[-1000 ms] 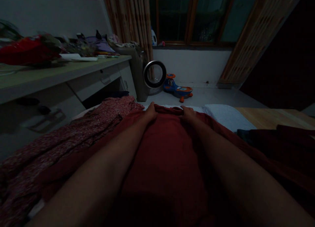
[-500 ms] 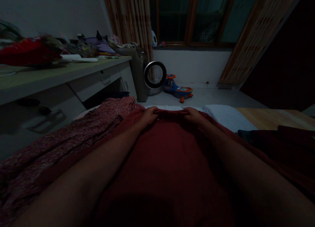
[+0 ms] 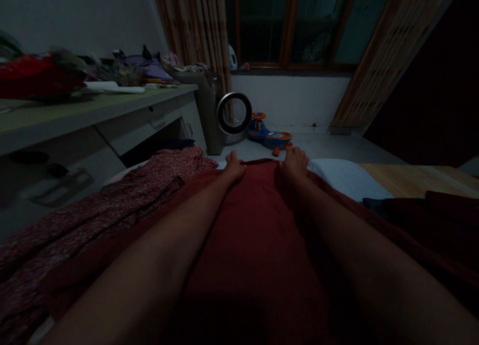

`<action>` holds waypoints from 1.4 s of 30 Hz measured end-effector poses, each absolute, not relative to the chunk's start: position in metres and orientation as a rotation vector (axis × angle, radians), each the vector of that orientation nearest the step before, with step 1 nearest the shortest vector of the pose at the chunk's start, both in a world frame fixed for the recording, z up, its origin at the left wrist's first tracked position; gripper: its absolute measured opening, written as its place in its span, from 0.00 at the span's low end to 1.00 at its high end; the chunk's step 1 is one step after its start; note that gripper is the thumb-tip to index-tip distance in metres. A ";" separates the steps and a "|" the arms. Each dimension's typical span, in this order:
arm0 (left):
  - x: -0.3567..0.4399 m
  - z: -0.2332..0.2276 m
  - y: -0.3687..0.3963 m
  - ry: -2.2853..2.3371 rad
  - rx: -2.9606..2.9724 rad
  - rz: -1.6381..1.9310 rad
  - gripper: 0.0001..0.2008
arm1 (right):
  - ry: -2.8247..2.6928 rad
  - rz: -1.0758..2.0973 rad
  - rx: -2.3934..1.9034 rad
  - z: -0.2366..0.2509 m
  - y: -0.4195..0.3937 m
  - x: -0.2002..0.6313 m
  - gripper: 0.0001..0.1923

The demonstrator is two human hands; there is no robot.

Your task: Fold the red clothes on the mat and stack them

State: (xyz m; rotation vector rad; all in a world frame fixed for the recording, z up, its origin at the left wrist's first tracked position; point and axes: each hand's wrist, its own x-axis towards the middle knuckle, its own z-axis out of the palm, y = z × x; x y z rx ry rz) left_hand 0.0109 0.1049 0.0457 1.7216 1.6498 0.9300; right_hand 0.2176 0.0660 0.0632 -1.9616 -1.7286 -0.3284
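A dark red garment lies spread over the bed in front of me. Both my arms stretch forward across it. My left hand grips the garment's far edge on the left. My right hand rests on the same far edge, about a hand's width to the right, fingers pressed on the cloth. A floral red cloth lies crumpled to the left of the garment. The room is dim.
A white pillow lies beyond my right hand. Left stands a desk with drawers and clutter on top. On the floor ahead are a round fan and a toy ride-on car. More dark cloth lies right.
Both hands drew together along the garment's far edge half a second ago, then pushed forward and apart, pulling the edge flat and farther away.
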 end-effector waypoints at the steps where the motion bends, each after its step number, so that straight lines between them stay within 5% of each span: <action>1: 0.010 0.037 0.099 1.670 1.834 0.894 0.37 | -1.853 -0.334 -1.936 0.052 0.062 0.212 0.23; 4: -0.002 0.017 0.085 1.629 2.397 0.459 0.28 | -2.292 -0.125 -1.814 0.023 0.051 0.208 0.21; 7: -0.022 0.010 0.081 1.611 2.520 0.140 0.29 | -2.278 0.050 -1.987 0.007 0.048 0.232 0.26; 14: -0.055 0.029 0.103 1.994 2.284 0.189 0.24 | -1.994 0.051 -2.408 0.021 0.061 0.298 0.25; 21: -0.059 0.040 0.116 2.145 2.210 0.115 0.13 | -1.900 0.034 -2.345 0.027 0.070 0.274 0.20; 34: -0.030 0.025 0.099 2.071 2.559 0.475 0.20 | -1.955 -0.314 -2.150 0.028 0.067 0.237 0.20; 38: 0.000 0.010 0.092 1.591 2.586 0.358 0.24 | -2.277 -0.129 -1.823 0.022 0.072 0.211 0.23; 42: 0.010 0.000 0.088 1.624 2.415 0.167 0.34 | -2.277 0.060 -1.937 0.011 0.071 0.210 0.26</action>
